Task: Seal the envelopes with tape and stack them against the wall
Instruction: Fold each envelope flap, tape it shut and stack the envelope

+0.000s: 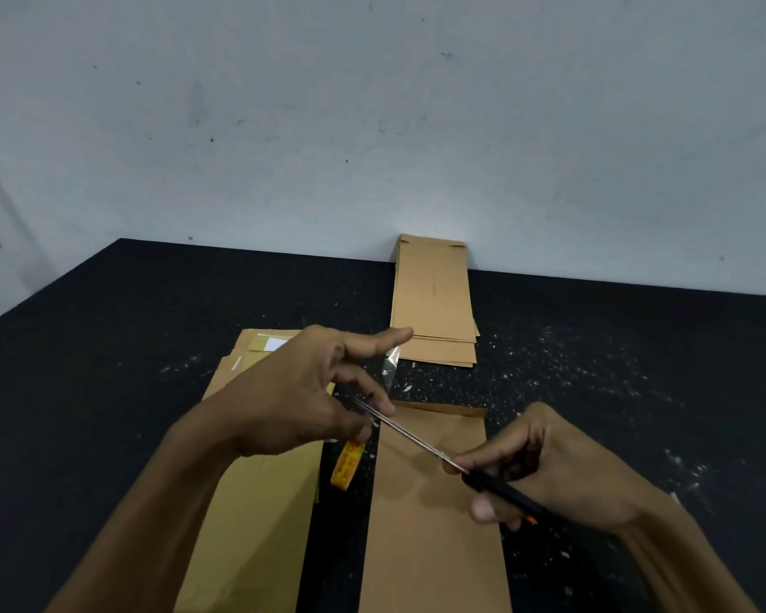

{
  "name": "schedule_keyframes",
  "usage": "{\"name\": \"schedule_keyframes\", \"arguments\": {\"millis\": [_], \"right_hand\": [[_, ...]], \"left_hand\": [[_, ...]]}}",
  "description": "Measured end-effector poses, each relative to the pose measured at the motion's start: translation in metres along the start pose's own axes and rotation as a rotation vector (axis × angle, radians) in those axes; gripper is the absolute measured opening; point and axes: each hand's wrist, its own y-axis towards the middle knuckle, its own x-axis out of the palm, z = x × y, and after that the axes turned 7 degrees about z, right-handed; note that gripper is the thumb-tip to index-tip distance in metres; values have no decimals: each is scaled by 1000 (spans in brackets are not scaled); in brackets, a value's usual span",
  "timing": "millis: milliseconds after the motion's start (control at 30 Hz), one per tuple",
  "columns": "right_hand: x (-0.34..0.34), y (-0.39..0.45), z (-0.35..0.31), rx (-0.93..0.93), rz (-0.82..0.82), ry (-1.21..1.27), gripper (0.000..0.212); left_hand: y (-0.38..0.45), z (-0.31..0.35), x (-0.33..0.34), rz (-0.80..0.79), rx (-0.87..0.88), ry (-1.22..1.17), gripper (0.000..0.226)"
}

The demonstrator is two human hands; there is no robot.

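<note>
L hand (297, 391) fingers pinched tape (390, 369); R hand (549, 475) gripped scissors (421, 444) above envelope (434, 524) on tabletop (107, 347).

**What the head view leaves out**

The left hand (293, 391) covers most of the tape roll (347, 464), so only a yellow-orange arc shows below the fingers. It also hides the tips of the scissors (410, 440), so whether the blades are parted cannot be told. The right hand (545, 468) wraps the black handles, hiding the finger loops. The clear tape strip (390, 369) is faint and its lower end is lost behind the fingers. The near envelope (434, 524) and the left pile of envelopes (257, 515) are cut off by the bottom edge, as are both forearms.
</note>
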Motion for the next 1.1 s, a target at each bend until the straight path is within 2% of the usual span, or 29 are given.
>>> {"name": "schedule_keyframes", "arguments": {"millis": [133,267,367,500,567,733,833,1000,1033,1100], "right_hand": [[-2,-2,2,-7,22,-16,33],[-7,-5,0,35,122,-24,34],[-11,-6,-3,102,320,-45,38],[-15,5,-1,232,691,-263,35],[-19,13,5,297,792,-388,31],[-18,28,13,387,853,-816,36],[-15,28,5,428,790,-1000,34],[-13,26,-4,438,689,-1010,33],[-12,24,-6,384,722,-987,30],[-10,19,-10,126,818,-785,20]], "left_hand": [[0,3,2,36,13,-64,92],[3,7,3,162,80,-165,93],[6,11,5,227,144,-237,93],[9,13,13,298,208,-276,93],[10,13,18,307,223,-301,93],[14,15,31,299,227,-348,93],[16,17,36,290,241,-374,94],[20,17,39,289,251,-400,95],[21,17,40,289,256,-397,95],[22,18,41,288,263,-384,96]]}}
